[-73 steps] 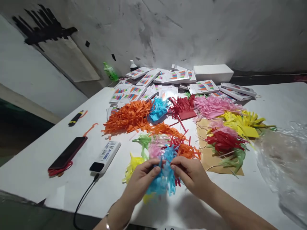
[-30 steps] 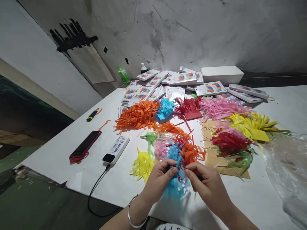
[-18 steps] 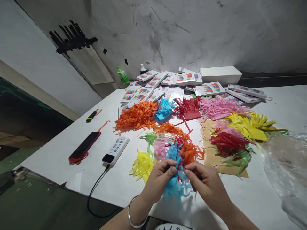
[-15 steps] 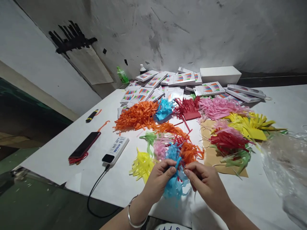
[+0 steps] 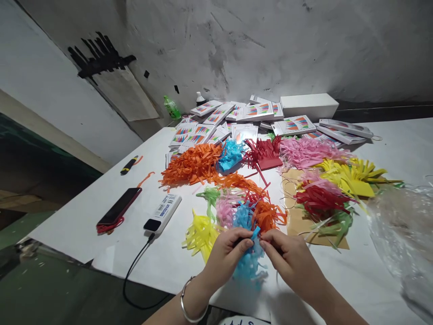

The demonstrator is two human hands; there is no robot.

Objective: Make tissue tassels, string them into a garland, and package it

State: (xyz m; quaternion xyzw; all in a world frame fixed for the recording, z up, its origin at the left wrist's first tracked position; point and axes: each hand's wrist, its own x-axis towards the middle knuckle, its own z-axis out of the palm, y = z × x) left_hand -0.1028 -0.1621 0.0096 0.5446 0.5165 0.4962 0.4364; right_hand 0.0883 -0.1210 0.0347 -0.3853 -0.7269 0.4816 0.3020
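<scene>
Between thumb and fingers, my left hand [image 5: 233, 250] pinches the twisted top of a light-blue paper tassel [image 5: 248, 266], whose fringe hangs below the fingers. My right hand [image 5: 289, 255] is closed in a pinch right beside that top; what its fingertips hold is too small to make out. Just beyond my hands lie an orange tassel [image 5: 267, 215], a second blue tassel [image 5: 242, 215], a pink tassel [image 5: 225, 213] and a green one [image 5: 211, 196]. A yellow tassel [image 5: 201, 234] rests left of my left hand.
Piles of orange fringe [image 5: 192, 164], red fringe [image 5: 265, 153], pink fringe [image 5: 304, 151] and yellow fringe [image 5: 355, 176] line the middle. Printed boxes [image 5: 257, 112] are heaped behind. A power bank [image 5: 165, 210] with cable, a phone [image 5: 120, 205], a cutter [image 5: 129, 165] and clear plastic [image 5: 402, 234] lie around.
My hands have drawn closer together at the top of the blue tassel, the left shifting slightly right. The twisted blue tip has tilted to the right.
</scene>
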